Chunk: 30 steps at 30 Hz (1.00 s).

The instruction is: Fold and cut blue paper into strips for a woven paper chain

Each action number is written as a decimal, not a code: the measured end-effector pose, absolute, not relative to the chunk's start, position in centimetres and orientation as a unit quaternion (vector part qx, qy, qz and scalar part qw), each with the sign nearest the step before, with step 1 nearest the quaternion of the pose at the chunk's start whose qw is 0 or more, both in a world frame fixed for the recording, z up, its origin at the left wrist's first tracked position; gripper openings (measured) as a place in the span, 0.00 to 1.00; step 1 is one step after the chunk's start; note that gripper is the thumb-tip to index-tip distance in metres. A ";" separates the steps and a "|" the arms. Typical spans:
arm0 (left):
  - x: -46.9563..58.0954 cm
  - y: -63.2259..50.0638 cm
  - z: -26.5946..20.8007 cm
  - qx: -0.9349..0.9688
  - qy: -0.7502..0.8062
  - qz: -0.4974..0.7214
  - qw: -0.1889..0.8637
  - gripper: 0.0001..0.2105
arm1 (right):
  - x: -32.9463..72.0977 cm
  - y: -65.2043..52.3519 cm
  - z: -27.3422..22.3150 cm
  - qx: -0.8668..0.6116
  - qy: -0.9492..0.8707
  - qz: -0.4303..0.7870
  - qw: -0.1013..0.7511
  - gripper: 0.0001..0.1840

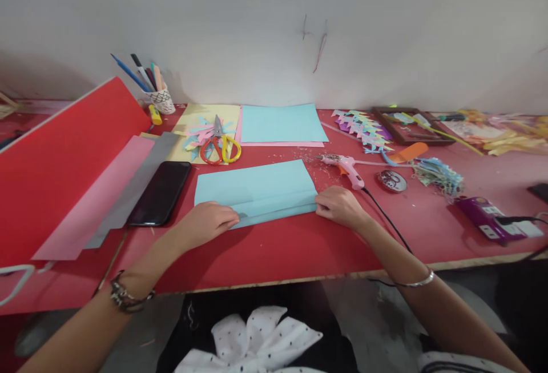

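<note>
A light blue sheet of paper (pixel 257 184) lies on the red table in front of me, its near edge folded over in narrow strips. My left hand (pixel 214 221) is closed on the paper's near left corner, fingers pressed together at the fold. At the right end of the same fold, my right hand (pixel 338 206) pinches the edge with curled fingers. Just beyond the right hand rests a pink glue gun (pixel 346 168), its black cord trailing toward the table's front edge. Scissors (pixel 219 141) with red and yellow handles lie behind the paper.
On the left are a black phone (pixel 160 193), pink and grey sheets and a red board (pixel 72 161). At the back stand a pen cup (pixel 161 100) and a stack of blue paper (pixel 282 123). A purple power strip (pixel 488 219), brown tray (pixel 411 127) and paper fringes occupy the right.
</note>
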State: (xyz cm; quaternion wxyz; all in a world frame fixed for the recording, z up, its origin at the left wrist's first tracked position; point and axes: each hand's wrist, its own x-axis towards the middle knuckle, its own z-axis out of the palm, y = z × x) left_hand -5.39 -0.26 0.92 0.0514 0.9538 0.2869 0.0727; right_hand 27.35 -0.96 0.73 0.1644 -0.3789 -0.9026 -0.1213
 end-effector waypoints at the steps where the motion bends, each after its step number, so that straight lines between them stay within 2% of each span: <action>1: -5.3 -0.3 0.9 0.954 0.287 0.071 0.048 0.19 | 27.5 -1.0 0.8 -0.378 -0.903 -0.128 0.160 0.12; 8: -5.9 -0.7 1.1 0.956 0.287 0.036 0.044 0.18 | 29.4 -1.8 1.6 -0.395 -0.893 -0.165 0.142 0.13; 13: -6.7 -1.0 1.6 0.957 0.286 0.017 0.044 0.19 | 28.2 -3.8 2.6 -0.486 -0.822 -0.149 0.257 0.12; 14: -6.6 -1.1 1.7 0.957 0.288 0.009 0.046 0.19 | 27.2 -4.2 2.8 -0.483 -0.825 -0.133 0.259 0.11; 18: -6.6 -1.3 2.0 0.952 0.302 -0.011 0.050 0.16 | 21.8 -4.9 3.0 -0.452 -0.874 -0.058 0.170 0.15; 21: -6.8 -1.5 1.8 0.946 0.321 -0.010 0.039 0.14 | 18.7 -4.6 2.6 -0.410 -0.910 0.008 0.055 0.10; 23: -6.3 -1.9 1.6 0.945 0.327 -0.001 0.020 0.14 | 17.4 -4.2 2.3 -0.411 -0.911 0.023 -0.001 0.11; 25: -5.1 -2.3 1.3 0.945 0.326 0.029 -0.012 0.14 | 16.5 -3.8 2.1 -0.418 -0.908 0.029 -0.018 0.11; 30: -1.4 -3.1 0.6 0.929 0.323 0.149 -0.105 0.12 | 15.7 -2.9 2.1 -0.412 -0.909 0.058 0.011 0.11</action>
